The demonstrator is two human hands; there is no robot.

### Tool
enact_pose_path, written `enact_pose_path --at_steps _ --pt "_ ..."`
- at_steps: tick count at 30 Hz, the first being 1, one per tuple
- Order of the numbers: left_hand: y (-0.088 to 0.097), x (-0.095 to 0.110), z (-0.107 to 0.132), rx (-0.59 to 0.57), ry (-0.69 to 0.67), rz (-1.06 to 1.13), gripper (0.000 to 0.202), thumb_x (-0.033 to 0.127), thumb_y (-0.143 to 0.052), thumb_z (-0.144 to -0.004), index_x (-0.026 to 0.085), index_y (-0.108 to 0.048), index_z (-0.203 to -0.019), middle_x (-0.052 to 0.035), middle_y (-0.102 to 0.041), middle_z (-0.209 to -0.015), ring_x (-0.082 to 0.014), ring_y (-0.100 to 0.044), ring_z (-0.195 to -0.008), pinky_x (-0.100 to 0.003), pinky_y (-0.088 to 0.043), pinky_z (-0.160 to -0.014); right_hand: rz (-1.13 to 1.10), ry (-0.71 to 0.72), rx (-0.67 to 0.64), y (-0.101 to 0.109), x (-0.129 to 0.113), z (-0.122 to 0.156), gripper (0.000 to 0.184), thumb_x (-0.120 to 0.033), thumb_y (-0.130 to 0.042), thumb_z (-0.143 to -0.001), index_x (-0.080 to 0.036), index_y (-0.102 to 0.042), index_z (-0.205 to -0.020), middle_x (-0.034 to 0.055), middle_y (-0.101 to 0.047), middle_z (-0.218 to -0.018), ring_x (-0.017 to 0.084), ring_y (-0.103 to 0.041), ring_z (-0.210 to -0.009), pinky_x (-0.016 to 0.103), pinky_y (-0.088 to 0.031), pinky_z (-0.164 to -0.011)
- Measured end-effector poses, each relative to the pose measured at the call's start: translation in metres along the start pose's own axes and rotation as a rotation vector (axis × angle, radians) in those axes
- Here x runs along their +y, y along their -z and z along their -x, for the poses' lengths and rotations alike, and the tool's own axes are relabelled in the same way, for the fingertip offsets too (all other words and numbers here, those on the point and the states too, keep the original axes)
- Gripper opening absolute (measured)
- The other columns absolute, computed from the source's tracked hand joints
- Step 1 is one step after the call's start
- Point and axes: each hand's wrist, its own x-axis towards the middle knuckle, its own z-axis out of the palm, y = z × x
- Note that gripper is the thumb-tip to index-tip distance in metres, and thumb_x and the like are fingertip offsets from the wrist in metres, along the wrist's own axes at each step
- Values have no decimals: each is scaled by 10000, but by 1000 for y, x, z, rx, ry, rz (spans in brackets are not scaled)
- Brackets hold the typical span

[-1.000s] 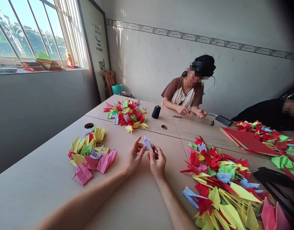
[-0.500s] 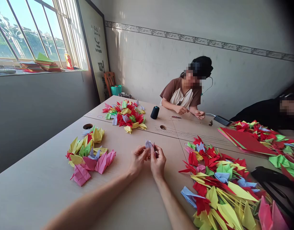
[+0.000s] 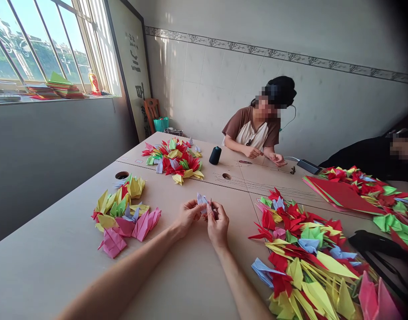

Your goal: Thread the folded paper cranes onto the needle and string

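Pale worktop [image 3: 177, 275] bears a large crane heap [image 3: 306, 253] at right, a smaller heap [image 3: 124, 213] at left; between them the left hand [image 3: 187, 216] and right hand [image 3: 218, 224] pinch a lavender paper crane [image 3: 201, 199] together, fingers closed on it.

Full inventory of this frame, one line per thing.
paper crane: 1, lavender, between both hands
left pile: 1, pink-yellow-green, left of hands
far pile: 1, mostly red, table centre
right pile: 1, mixed colours, right of hands
thread spool: 1, black, beside far pile
paper sheets: 1 stack, red, far right
co-worker: 1, brown top, across table
second person: 1, black top, right edge
left hand: 1, pinching crane
right hand: 1, pinching crane
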Motion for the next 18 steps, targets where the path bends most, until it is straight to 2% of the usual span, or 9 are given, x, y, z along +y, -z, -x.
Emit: enact_pose_path --at_steps 2,5,7,11,15,18 --pt "-2 1 1 24 -88 -68 319 431 -689 -691 122 -632 -752 23 -501 -610 -54 -385 -495 -190 -295 -474 -8 4 -8 0 0 0 301 -417 -508 -858 -152 -602 -963 44 -648 -754 114 -568 -562 224 -489 -540" --pt "-4 0 4 82 -358 -272 256 391 -642 -752 137 -645 -721 -1 -518 -681 -84 -452 -586 -206 -360 -549 -25 10 -9 -1 0 -1 305 -427 -507 -858 -152 -595 -955 28 -633 -710 104 -547 -527 212 -474 -505" --pt "-4 -1 5 96 -468 -375 234 361 -611 -786 145 -639 -700 -5 -511 -703 -90 -467 -609 -207 -368 -558 -23 15 -12 -1 0 0 297 -428 -512 -855 -156 -593 -943 20 -626 -698 100 -538 -516 209 -465 -496" --pt "-2 -5 6 57 -459 -430 254 336 -541 -842 144 -603 -689 2 -473 -681 -84 -444 -578 -201 -349 -521 -19 -3 -18 0 -1 0 301 -430 -510 -854 -153 -603 -927 21 -629 -703 104 -541 -525 215 -469 -513" --pt "-1 -6 6 57 -457 -461 274 340 -545 -840 139 -586 -658 0 -474 -660 -85 -439 -574 -202 -351 -525 9 -5 -32 1 -2 -1 296 -436 -505 -853 -153 -589 -835 6 -597 -630 112 -539 -515 215 -458 -507" --pt "-2 -8 6 73 -421 -424 234 357 -567 -822 142 -613 -743 -6 -529 -673 -90 -468 -575 -204 -376 -536 8 9 -23 2 -2 0 282 -433 -497 -858 -160 -559 -830 22 -616 -672 119 -558 -532 220 -462 -515"
